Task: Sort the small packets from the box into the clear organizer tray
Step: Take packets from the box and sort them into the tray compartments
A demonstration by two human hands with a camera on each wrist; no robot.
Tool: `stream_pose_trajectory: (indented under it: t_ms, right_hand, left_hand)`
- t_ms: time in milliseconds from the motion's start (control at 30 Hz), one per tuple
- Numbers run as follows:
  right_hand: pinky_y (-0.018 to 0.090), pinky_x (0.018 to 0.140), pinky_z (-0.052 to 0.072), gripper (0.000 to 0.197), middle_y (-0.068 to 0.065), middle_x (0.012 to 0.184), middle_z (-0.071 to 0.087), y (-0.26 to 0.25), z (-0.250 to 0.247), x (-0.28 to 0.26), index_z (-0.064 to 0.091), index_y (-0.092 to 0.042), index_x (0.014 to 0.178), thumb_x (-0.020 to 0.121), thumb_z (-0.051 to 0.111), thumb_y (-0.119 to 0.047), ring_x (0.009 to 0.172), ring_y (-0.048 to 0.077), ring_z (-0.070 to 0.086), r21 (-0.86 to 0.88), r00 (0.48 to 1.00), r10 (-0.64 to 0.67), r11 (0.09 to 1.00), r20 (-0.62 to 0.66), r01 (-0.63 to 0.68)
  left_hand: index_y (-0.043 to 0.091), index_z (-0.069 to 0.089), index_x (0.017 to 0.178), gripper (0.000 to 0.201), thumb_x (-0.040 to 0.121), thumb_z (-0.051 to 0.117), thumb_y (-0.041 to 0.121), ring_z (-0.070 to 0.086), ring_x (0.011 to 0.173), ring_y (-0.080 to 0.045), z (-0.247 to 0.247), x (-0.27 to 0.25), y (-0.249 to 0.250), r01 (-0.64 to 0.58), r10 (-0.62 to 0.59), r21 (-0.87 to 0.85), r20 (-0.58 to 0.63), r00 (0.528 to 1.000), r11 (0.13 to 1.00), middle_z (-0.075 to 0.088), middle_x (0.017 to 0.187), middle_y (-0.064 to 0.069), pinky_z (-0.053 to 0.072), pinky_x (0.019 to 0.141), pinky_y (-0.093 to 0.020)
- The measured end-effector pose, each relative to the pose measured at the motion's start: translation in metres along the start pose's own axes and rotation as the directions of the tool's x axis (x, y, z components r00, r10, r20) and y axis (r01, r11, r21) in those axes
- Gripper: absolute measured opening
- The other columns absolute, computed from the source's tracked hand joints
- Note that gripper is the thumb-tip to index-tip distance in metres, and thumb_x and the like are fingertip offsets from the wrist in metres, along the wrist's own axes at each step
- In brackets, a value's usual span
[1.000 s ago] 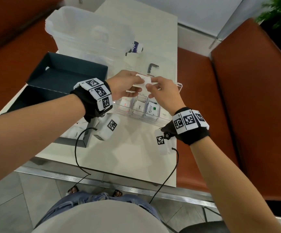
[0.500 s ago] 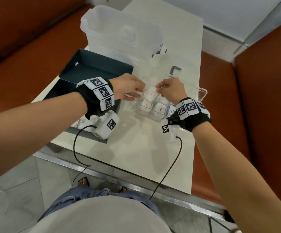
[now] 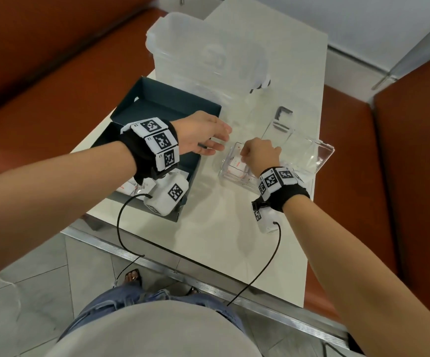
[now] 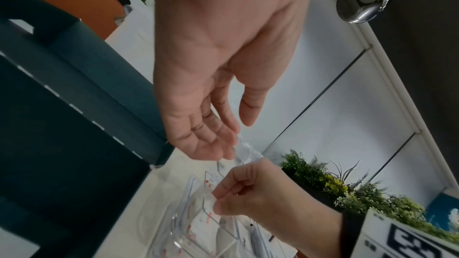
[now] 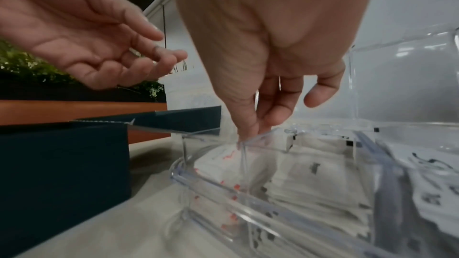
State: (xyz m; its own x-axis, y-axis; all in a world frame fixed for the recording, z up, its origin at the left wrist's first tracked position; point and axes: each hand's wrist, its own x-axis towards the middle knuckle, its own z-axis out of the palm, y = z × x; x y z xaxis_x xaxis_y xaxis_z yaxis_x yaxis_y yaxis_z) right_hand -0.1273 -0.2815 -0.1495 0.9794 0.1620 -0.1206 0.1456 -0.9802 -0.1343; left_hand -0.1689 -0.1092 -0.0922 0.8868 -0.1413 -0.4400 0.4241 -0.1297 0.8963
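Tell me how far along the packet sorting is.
Done: several packets already stand in the clear organizer tray. In hand: the right hand is tucking a red-printed packet into the end compartment; the left hand is empty. Left: more packets in the dark box.

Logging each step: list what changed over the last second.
The left hand let go of the white packet both hands held and drew back, open, toward the dark box. The right hand lowered it into the clear organizer tray's left end compartment, fingers pinching it. Box and tray stayed put.
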Motion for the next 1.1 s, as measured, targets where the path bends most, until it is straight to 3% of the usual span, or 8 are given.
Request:
stream_pose_trajectory:
  t_ms: [100,267,533,700,833,967,1067,1100]
  right_hand:
    - [0.043,0.095,0.029,0.019,0.004,0.105,0.067,0.0,0.003,0.0,0.066,-0.016,0.1,0.091,0.055,-0.004,0.106,0.028,0.056,-0.061,0.999,-0.035,0.998,-0.03,0.033]
    - [0.044,0.094,0.029,0.015,0.002,0.103,0.067,-0.003,0.001,-0.003,0.062,-0.018,0.106,0.091,0.06,-0.017,0.104,0.027,0.058,-0.104,0.994,-0.086,0.991,-0.061,0.079]
    - [0.05,0.101,0.024,0.027,-0.001,0.108,0.066,-0.006,-0.006,-0.007,0.066,-0.026,0.111,0.085,0.071,-0.021,0.112,0.026,0.053,-0.194,0.99,-0.044,0.979,0.135,0.07]
    - [0.052,0.102,0.02,0.026,-0.004,0.102,0.068,-0.01,-0.007,-0.007,0.066,-0.027,0.104,0.084,0.069,-0.011,0.105,0.023,0.058,-0.19,0.986,-0.042,0.979,0.163,0.073]
    - [0.05,0.102,0.02,0.024,-0.005,0.103,0.067,-0.013,-0.016,-0.009,0.066,-0.027,0.103,0.084,0.068,-0.013,0.104,0.021,0.058,-0.194,0.984,-0.046,0.978,0.171,0.079]
    - [0.044,0.099,0.024,0.016,-0.005,0.1,0.068,-0.02,-0.036,-0.015,0.067,-0.026,0.102,0.09,0.061,-0.019,0.104,0.021,0.057,-0.047,0.997,-0.081,0.996,-0.016,0.08]
    - [0.039,0.097,0.042,0.015,0.0,0.096,0.07,-0.039,-0.05,-0.019,0.071,-0.022,0.099,0.092,0.058,-0.02,0.099,0.022,0.06,0.199,0.982,-0.185,0.961,-0.048,0.19]
    - [0.031,0.093,0.045,0.014,0.001,0.094,0.07,-0.05,-0.052,-0.021,0.072,-0.02,0.098,0.092,0.059,-0.018,0.094,0.019,0.061,0.258,0.969,-0.242,0.934,-0.054,0.247]
  left_hand:
    - [0.014,0.063,0.116,0.02,0.097,0.058,0.016,0.066,0.084,-0.015,0.001,0.001,0.001,-0.003,0.003,0.002,0.004,1.0,1.0,0.066,0.107,-0.004,0.054,0.068,-0.024]
    - [0.015,0.064,0.113,0.018,0.096,0.058,0.016,0.067,0.085,-0.015,0.0,0.003,0.0,-0.008,0.008,0.001,0.018,1.0,1.0,0.067,0.109,-0.004,0.054,0.067,-0.024]
    - [0.015,0.064,0.113,0.018,0.097,0.057,0.016,0.067,0.082,-0.014,-0.003,0.003,-0.002,-0.011,0.011,-0.006,0.005,1.0,1.0,0.067,0.105,-0.002,0.057,0.071,-0.024]
    - [0.014,0.063,0.116,0.02,0.097,0.057,0.014,0.066,0.083,-0.014,-0.008,0.003,-0.005,-0.013,0.013,-0.013,-0.003,1.0,1.0,0.066,0.104,-0.002,0.056,0.075,-0.026]
    - [0.013,0.064,0.116,0.02,0.097,0.057,0.014,0.067,0.085,-0.015,-0.017,-0.001,-0.006,-0.027,0.027,-0.017,-0.006,1.0,0.999,0.066,0.105,-0.003,0.056,0.079,-0.029]
    - [0.018,0.065,0.115,0.02,0.098,0.057,0.018,0.069,0.093,-0.015,-0.043,-0.009,-0.006,-0.068,0.068,0.054,-0.008,0.998,0.996,0.068,0.11,0.0,0.056,0.073,-0.024]
    - [0.023,0.065,0.112,0.017,0.097,0.057,0.023,0.069,0.095,-0.012,-0.074,-0.018,-0.008,-0.112,0.122,0.151,-0.055,0.991,0.982,0.068,0.11,0.003,0.055,0.073,-0.021]
    - [0.023,0.065,0.111,0.016,0.097,0.058,0.023,0.069,0.095,-0.011,-0.086,-0.021,-0.009,-0.123,0.141,0.187,-0.084,0.987,0.975,0.068,0.11,0.003,0.054,0.073,-0.021]
